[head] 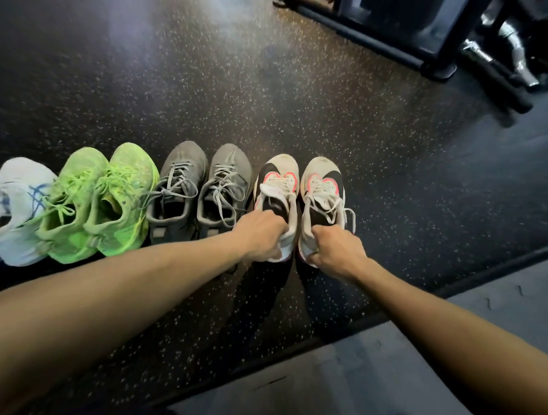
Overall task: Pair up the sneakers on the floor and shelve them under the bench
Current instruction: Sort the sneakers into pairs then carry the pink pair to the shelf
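Observation:
Several sneakers stand in a row on the speckled black floor, toes pointing away from me. At the right end is a cream, black and pink pair. My left hand [261, 236] grips the heel collar of its left sneaker [278, 182]. My right hand [335, 249] grips the heel of its right sneaker [321, 184]. To their left stands a grey pair [202, 186], then a neon green pair [102, 198], and a white and blue sneaker [16, 204] cut off by the left edge.
A grey padded bench surface [369, 375] with a dark edge fills the lower right, close to me. Black gym equipment frames [396, 34] and chrome bars [517, 57] stand at the top right. Bare speckled floor [146, 78] lies beyond the shoes.

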A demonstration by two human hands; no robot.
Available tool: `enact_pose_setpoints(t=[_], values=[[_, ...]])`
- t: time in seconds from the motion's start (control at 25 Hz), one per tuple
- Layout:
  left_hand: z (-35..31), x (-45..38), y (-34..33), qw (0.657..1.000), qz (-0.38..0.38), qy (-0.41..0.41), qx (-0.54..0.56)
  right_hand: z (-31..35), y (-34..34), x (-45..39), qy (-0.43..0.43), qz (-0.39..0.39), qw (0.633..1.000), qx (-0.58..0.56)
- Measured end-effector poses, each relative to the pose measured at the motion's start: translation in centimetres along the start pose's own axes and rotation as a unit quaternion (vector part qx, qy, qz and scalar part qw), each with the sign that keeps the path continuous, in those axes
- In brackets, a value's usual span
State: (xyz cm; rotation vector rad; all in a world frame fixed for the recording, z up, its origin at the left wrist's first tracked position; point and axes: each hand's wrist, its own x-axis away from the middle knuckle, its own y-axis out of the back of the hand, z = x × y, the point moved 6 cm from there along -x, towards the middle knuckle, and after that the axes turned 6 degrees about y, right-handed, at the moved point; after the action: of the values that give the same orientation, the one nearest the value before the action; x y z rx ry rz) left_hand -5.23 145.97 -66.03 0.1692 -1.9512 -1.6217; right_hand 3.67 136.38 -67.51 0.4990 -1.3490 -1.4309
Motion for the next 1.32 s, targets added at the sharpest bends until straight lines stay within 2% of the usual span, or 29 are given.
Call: enact_pose_setpoints(t=[0.28, 0.48, 0.64, 0.8, 0.96, 1.16, 1.32], values=[[-1.2, 5.0, 8.2, 0.996, 0.080, 0.011, 0.040, 3.1, 8.5, 5.1, -0.033, 0.069, 0.995, -0.062], [-3.3, 13.1, 19.5, 0.989, 0.138, 0.026, 0.049, 7.8, 18.8, 13.4, -0.050, 0.126, 0.987, -0.087], [-5.3, 18.8, 29.2, 0.985, 0.158, 0.035, 0.058, 11.8, 28.1, 19.2, -0.058, 0.140, 0.983, -0.108], [-6.6, 24.0, 40.2, 0.988, 0.138, 0.037, 0.055, 15.3, 39.1, 24.5, -0.068, 0.119, 0.981, -0.136], [-8.3, 28.2, 49.2, 0.995, 0.096, 0.021, -0.004, 17.9, 47.9, 29.3, -0.090, 0.077, 0.980, -0.158], [-11.9, 32.8, 57.3, 0.997, 0.066, 0.005, 0.034, 19.5, 54.9, 36.3, -0.117, 0.000, 0.980, -0.158], [-14.8, 34.6, 59.4, 0.997, 0.067, -0.039, 0.027, 19.5, 56.3, 41.2, -0.161, -0.055, 0.967, -0.191]])
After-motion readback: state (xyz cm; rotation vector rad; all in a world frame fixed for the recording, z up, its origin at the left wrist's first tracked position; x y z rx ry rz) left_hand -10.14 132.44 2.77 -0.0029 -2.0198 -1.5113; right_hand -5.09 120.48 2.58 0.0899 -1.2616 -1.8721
